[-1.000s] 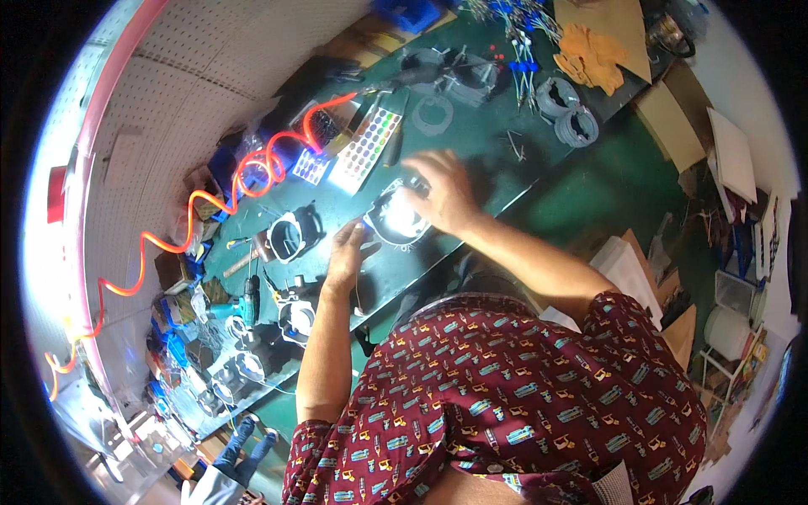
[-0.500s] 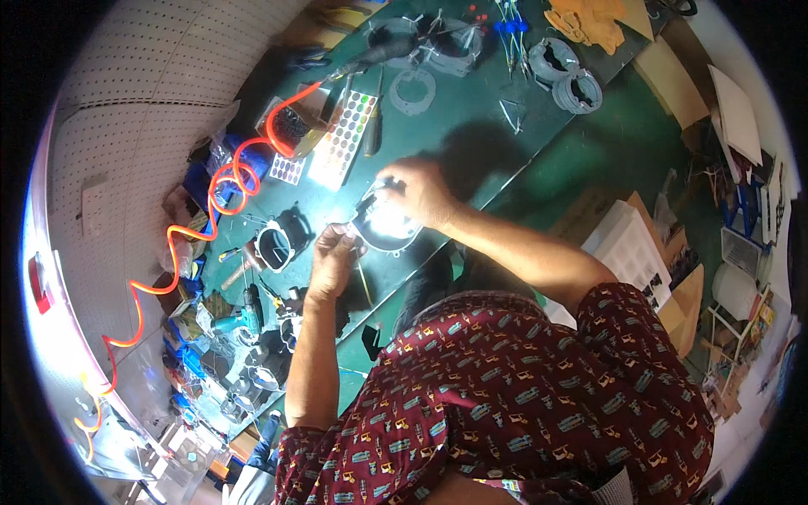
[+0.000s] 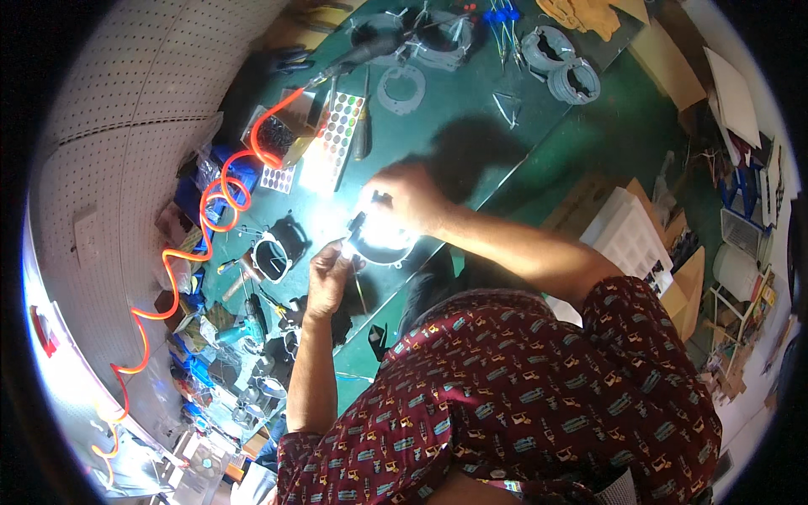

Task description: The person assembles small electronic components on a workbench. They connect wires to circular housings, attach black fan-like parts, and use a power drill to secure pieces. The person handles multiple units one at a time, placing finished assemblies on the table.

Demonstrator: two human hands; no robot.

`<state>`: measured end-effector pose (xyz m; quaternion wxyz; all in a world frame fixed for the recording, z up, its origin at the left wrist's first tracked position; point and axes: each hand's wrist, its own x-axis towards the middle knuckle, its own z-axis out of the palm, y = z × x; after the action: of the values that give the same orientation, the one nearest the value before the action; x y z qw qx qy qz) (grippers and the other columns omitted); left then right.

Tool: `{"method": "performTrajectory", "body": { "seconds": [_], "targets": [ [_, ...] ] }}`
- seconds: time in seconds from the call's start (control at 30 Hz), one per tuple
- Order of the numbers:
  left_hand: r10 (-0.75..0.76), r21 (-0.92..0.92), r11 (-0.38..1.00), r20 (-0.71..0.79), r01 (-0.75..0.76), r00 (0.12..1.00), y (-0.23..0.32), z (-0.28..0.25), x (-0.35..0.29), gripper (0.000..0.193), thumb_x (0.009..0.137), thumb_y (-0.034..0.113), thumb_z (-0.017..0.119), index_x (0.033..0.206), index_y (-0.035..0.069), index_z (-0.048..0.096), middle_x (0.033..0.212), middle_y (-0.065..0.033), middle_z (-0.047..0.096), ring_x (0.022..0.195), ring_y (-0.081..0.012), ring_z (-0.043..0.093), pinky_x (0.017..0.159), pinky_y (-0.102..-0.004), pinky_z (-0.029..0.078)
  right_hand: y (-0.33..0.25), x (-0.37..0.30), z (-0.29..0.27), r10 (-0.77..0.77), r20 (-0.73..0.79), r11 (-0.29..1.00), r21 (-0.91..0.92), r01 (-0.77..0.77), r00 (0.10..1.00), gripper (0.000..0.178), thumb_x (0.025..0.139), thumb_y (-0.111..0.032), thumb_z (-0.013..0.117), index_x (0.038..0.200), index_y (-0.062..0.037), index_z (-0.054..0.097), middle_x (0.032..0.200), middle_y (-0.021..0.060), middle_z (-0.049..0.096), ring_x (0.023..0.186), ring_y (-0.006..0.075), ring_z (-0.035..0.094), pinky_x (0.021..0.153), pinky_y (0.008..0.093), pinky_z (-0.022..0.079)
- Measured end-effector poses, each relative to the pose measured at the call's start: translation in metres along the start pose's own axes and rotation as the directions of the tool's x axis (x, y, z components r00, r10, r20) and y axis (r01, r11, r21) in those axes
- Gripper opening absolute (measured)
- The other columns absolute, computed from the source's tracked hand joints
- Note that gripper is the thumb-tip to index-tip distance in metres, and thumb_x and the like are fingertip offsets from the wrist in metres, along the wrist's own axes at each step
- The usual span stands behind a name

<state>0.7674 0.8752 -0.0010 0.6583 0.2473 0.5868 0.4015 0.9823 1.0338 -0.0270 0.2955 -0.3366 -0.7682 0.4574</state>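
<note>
A round, ring-shaped housing (image 3: 389,255) is between my hands near the front edge of the green table, its middle washed out by a bright glare. My left hand (image 3: 326,282) pinches the left side of its rim with thumb and fingers. From above, my right hand (image 3: 410,198) closes over the far side, fingers bent down onto the housing beside a small dark part (image 3: 357,224). The glare hides the right fingertips. Left of my left hand, another ring-shaped housing (image 3: 271,256) rests on the table.
An orange coiled air hose (image 3: 172,286) hangs at the left. Beyond my hands lie a sticker sheet (image 3: 337,139), a screwdriver (image 3: 362,135) and a flat grey ring (image 3: 401,89). Grey round housings (image 3: 574,82) sit far right. A teal power drill (image 3: 244,330) lies among clutter at left.
The whole view has shifted slightly. My right hand has turned and dropped a little over the housing, while my left hand keeps its pinch at the rim.
</note>
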Motion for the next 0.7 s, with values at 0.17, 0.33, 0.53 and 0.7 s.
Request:
{"method": "performTrajectory", "body": {
  "seconds": [0.17,0.33,0.53,0.7],
  "targets": [
    [-0.164,-0.281,0.944,0.06,0.174,0.985,-0.007,-0.017,0.005,0.028,0.097,0.018,0.068,0.12,0.003,0.065,0.094,-0.0034,0.067,0.08,-0.0124,0.063,0.073,-0.0303,0.057,-0.001,0.007,-0.004,-0.086,-0.073,0.996,0.016,0.087,0.994,0.017,0.076,-0.014,0.077,0.091,-0.0094,0.071,0.091,0.0084,0.071,0.088,0.0289,0.067,0.079,0.0444,0.048],
    [-0.239,-0.38,0.87,0.233,0.314,0.943,-0.012,-0.024,0.001,0.024,0.096,0.023,0.069,0.111,0.005,0.066,0.086,-0.0019,0.067,0.071,-0.012,0.064,0.069,-0.0285,0.059,-0.002,0.007,-0.001,-0.145,-0.154,0.989,-0.029,0.142,0.977,0.013,0.074,-0.013,0.078,0.085,-0.0109,0.072,0.084,0.0071,0.071,0.079,0.0292,0.068,0.076,0.0424,0.051],
    [-0.161,-0.287,0.946,-0.007,0.153,0.987,0.0,-0.007,0.002,0.017,0.095,0.007,0.069,0.111,0.007,0.065,0.097,-0.0036,0.068,0.085,-0.0139,0.066,0.072,-0.0305,0.059,-0.002,0.005,0.002,-0.123,-0.138,0.992,-0.042,0.118,0.983,0.011,0.076,-0.015,0.077,0.086,-0.0131,0.072,0.087,0.0054,0.071,0.083,0.0274,0.068,0.078,0.043,0.05],
    [-0.051,-0.045,0.998,0.019,0.052,0.998,0.009,-0.004,0.006,0.015,0.094,0.001,0.066,0.106,0.008,0.063,0.099,-0.0032,0.066,0.088,-0.014,0.064,0.077,-0.0324,0.057,-0.005,0.004,-0.002,-0.137,-0.13,0.988,-0.092,0.125,0.982,0.011,0.078,-0.016,0.077,0.087,-0.0139,0.071,0.089,0.0052,0.071,0.087,0.0271,0.067,0.081,0.0436,0.049]
  ]
}}
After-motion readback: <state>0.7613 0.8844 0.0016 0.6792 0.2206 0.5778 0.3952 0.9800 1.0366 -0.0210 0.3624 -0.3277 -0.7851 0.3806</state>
